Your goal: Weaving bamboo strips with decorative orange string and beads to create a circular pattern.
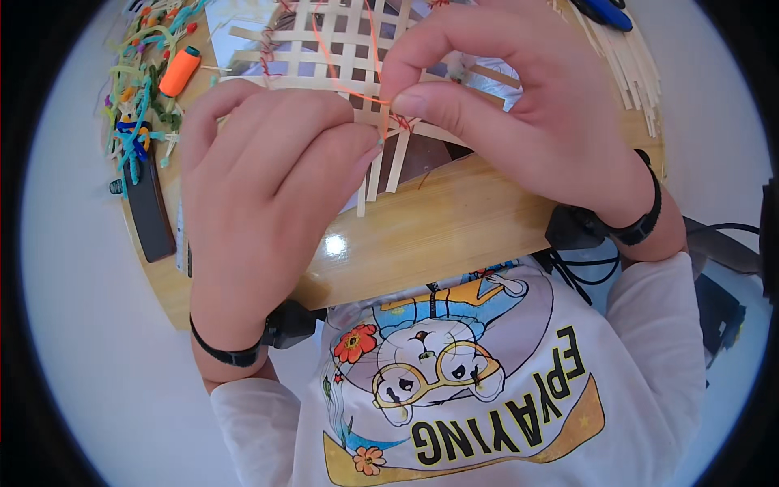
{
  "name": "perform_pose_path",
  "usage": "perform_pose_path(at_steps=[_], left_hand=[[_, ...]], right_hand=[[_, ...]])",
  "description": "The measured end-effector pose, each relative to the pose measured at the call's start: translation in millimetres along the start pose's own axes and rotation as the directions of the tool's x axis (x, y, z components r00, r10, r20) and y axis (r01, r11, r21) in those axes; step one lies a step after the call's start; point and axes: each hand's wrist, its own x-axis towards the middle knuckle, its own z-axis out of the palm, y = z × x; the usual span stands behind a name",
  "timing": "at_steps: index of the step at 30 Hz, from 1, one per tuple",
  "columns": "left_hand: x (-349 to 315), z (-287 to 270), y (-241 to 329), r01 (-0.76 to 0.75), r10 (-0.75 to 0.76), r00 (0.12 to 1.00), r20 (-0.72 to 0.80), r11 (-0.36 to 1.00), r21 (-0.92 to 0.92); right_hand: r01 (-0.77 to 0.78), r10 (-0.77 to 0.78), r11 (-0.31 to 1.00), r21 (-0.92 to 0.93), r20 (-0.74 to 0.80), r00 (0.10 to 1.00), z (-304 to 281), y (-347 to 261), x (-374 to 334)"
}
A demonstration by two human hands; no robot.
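Note:
A lattice of pale flat strips (347, 50) woven over and under lies at the table's near edge, with loose strip ends pointing toward me. Bright orange thread (329, 57) runs over it and down between my hands. My left hand (280, 154) is closed, its thumb and forefinger pinching the thread low on the lattice's near side. Thumb and forefinger of my right hand (527, 105) pinch the same thread just above and to the right. Dark red thread (402, 122) is tied around strips beside the fingertips; more red ties show at the lattice's left side.
An orange thread spool (180, 71) stands left of the lattice. Farther left lies a heap of colourful fuzzy stems (138, 97), with a dark flat case (152, 211) nearer me. Loose pale strips (633, 73) and a blue-handled tool (607, 12) lie at the far right.

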Motion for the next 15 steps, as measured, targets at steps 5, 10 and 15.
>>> perform_pose_path(at_steps=[5,10,15], left_hand=[[-3.4,-0.9,3.2,0.013,-0.012,0.999,-0.038,0.999,0.037],[-6.6,-3.9,-1.8,-0.016,0.017,0.999,-0.041,0.999,0.039],[-5.2,0.4,0.1,0.048,-0.043,0.99,-0.136,0.998,0.035]], right_hand=[[-0.028,0.028,0.999,0.02,0.012,1.0,-1.3,0.9,-0.8],[-0.058,0.056,0.997,0.056,0.033,0.998,-1.8,2.9,-0.3],[-0.075,0.071,0.994,0.078,0.048,0.996,-4.0,2.7,-2.1]])
